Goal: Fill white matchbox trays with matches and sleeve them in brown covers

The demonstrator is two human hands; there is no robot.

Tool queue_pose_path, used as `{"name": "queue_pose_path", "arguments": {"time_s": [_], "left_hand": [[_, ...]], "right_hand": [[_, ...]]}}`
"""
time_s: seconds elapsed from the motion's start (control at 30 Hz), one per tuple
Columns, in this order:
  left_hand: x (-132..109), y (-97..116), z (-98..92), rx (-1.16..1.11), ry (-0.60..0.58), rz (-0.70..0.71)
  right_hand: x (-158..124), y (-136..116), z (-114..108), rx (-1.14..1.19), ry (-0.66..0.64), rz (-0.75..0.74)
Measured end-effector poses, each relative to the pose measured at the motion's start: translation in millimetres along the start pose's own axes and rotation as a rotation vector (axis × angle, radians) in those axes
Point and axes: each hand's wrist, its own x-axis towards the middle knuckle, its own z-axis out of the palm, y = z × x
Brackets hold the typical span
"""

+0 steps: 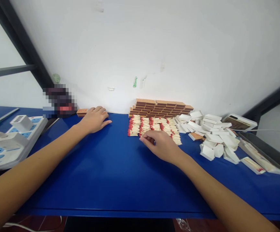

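Observation:
My left hand (95, 119) lies flat on the blue table (111, 174), fingers stretched out, touching a small brown matchbox (82, 112) near the wall. My right hand (158, 145) rests at the front edge of a spread of red-tipped matches (152, 125), its fingertips pinched on some of them. Behind the matches stands a stack of brown matchbox sleeves (160, 108). To the right lies a heap of white inner trays (212, 135).
A white power strip with plugs (11, 138) sits at the left edge. At the right are a phone box (243, 122), a dark tray (268, 151) and a filled match tray (252, 165). A blurred dark object (60, 101) stands by the wall.

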Motion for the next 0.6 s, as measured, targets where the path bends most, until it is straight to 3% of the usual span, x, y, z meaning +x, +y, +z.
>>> {"name": "queue_pose_path", "arguments": {"time_s": [0.37,0.47,0.6], "left_hand": [[-4,-4,-2.4,0.006,-0.059,-0.051],[-2,-28,-8.2,0.008,-0.075,-0.131],[6,-78,-18.2,-0.032,-0.181,-0.21]], "right_hand": [[-1,1,1,-0.006,0.007,-0.023],[-1,1,1,-0.004,0.012,-0.025],[0,1,1,0.003,0.013,-0.027]]}}
